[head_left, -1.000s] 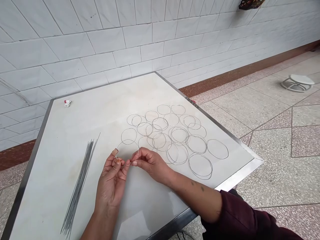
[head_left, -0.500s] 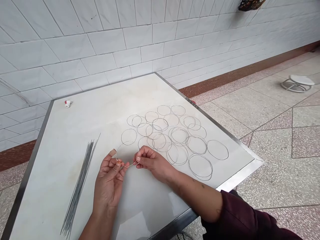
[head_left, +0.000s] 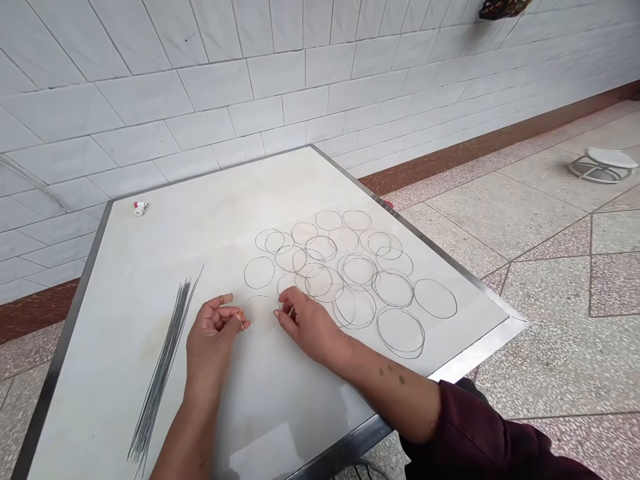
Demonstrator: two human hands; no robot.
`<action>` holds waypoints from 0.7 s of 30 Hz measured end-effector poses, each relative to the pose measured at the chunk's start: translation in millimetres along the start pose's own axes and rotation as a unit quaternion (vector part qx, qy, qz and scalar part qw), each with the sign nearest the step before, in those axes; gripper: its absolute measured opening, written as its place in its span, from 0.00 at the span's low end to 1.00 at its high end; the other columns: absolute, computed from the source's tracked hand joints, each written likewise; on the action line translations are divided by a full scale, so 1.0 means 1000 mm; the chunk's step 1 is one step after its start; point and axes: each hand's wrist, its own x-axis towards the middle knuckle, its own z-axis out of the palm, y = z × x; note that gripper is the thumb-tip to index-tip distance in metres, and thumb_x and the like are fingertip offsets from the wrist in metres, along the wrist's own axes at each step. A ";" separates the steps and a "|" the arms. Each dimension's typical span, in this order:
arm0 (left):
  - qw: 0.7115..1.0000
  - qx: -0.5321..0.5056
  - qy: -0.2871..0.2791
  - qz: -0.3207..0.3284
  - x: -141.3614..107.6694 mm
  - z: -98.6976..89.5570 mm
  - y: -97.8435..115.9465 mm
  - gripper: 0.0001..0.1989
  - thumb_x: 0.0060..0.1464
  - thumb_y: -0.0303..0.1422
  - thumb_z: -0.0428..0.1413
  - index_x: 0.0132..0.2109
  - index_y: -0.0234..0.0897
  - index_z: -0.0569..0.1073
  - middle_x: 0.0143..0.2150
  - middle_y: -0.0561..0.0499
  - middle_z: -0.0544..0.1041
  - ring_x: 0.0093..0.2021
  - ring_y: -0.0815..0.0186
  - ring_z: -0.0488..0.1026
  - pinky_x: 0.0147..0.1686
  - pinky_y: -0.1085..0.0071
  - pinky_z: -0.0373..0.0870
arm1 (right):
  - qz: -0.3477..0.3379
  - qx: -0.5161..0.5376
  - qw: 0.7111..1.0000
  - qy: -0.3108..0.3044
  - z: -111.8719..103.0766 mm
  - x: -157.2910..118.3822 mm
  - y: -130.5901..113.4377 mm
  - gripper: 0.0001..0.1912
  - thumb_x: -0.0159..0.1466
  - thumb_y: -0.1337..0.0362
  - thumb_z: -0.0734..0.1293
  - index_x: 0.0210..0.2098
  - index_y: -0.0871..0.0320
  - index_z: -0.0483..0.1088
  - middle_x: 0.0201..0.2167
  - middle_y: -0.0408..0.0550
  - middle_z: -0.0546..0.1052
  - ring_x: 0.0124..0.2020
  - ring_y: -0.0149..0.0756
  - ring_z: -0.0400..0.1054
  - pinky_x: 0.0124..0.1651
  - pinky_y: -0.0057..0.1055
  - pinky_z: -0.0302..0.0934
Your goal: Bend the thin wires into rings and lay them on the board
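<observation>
Near the table's middle, my left hand (head_left: 219, 322) pinches one end of a thin metal wire (head_left: 259, 296) between thumb and fingers. My right hand (head_left: 306, 323), also closed in a pinch, grips the same wire near its other end. The wire is bent into a rough ring, its far arc faintly visible between the hands and a gap on the near side. Right of my right hand lie several wire rings (head_left: 394, 288), many overlapping. A bundle of straight grey wires (head_left: 161, 373) lies left of my left hand.
The white table (head_left: 200, 220) has a metal edge and stands against a white tiled wall (head_left: 210, 93). A small red and white object (head_left: 141, 208) sits at the far left corner. On the floor to the right stands a white-topped stool (head_left: 603, 165).
My hands have drawn apart slightly, and the near side of the wire, joined across them before, now shows a gap. The rings and the bundle lie as before.
</observation>
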 end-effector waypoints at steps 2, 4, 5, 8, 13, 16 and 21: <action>0.994 0.099 0.016 0.037 0.004 0.002 0.001 0.19 0.51 0.34 0.60 0.51 0.40 0.73 0.37 0.52 0.79 0.35 0.62 0.78 0.47 0.58 0.72 | -0.002 -0.046 0.999 -0.007 0.000 0.000 0.000 0.07 0.67 0.61 0.61 0.44 0.53 0.63 0.35 0.42 0.73 0.29 0.32 0.65 0.33 0.32 0.60; 0.979 0.192 0.012 0.067 0.007 0.005 0.001 0.18 0.54 0.33 0.57 0.53 0.44 0.72 0.41 0.52 0.80 0.39 0.61 0.78 0.47 0.60 0.71 | -0.003 -0.075 0.997 -0.010 0.000 0.001 -0.001 0.06 0.67 0.62 0.61 0.43 0.54 0.64 0.36 0.43 0.74 0.30 0.32 0.66 0.33 0.31 0.59; 0.969 0.232 0.001 0.080 0.009 0.007 0.001 0.19 0.55 0.32 0.55 0.54 0.45 0.71 0.42 0.52 0.81 0.40 0.61 0.78 0.46 0.60 0.70 | -0.005 -0.086 0.996 -0.012 0.000 0.001 -0.001 0.05 0.67 0.63 0.61 0.43 0.54 0.64 0.36 0.44 0.74 0.30 0.33 0.66 0.33 0.31 0.59; 0.943 0.312 -0.030 0.115 0.013 0.014 -0.001 0.20 0.59 0.32 0.51 0.58 0.45 0.69 0.44 0.52 0.82 0.43 0.60 0.77 0.44 0.62 0.70 | -0.006 -0.112 0.994 -0.014 0.000 0.002 0.001 0.04 0.68 0.63 0.62 0.42 0.55 0.65 0.37 0.45 0.75 0.32 0.34 0.67 0.33 0.30 0.58; 0.920 0.360 -0.032 0.153 0.022 0.022 -0.005 0.20 0.60 0.30 0.49 0.58 0.42 0.69 0.44 0.51 0.82 0.43 0.60 0.76 0.44 0.62 0.70 | -0.002 -0.125 0.992 -0.017 0.000 0.005 0.004 0.10 0.68 0.63 0.61 0.48 0.55 0.65 0.37 0.45 0.76 0.33 0.35 0.69 0.33 0.30 0.59; 0.916 0.364 -0.036 0.166 0.027 0.023 -0.008 0.19 0.59 0.30 0.50 0.57 0.41 0.70 0.43 0.50 0.81 0.43 0.59 0.76 0.44 0.61 0.71 | 0.007 -0.136 0.990 -0.023 -0.001 0.006 0.004 0.13 0.67 0.64 0.61 0.51 0.56 0.65 0.39 0.46 0.77 0.35 0.36 0.70 0.34 0.31 0.60; 0.918 0.354 -0.034 0.174 0.032 0.026 -0.012 0.19 0.59 0.31 0.51 0.56 0.41 0.71 0.44 0.48 0.80 0.44 0.59 0.76 0.45 0.61 0.71 | 0.011 -0.150 0.988 -0.027 -0.002 0.007 0.001 0.13 0.68 0.63 0.62 0.51 0.56 0.66 0.41 0.48 0.77 0.38 0.37 0.71 0.37 0.31 0.62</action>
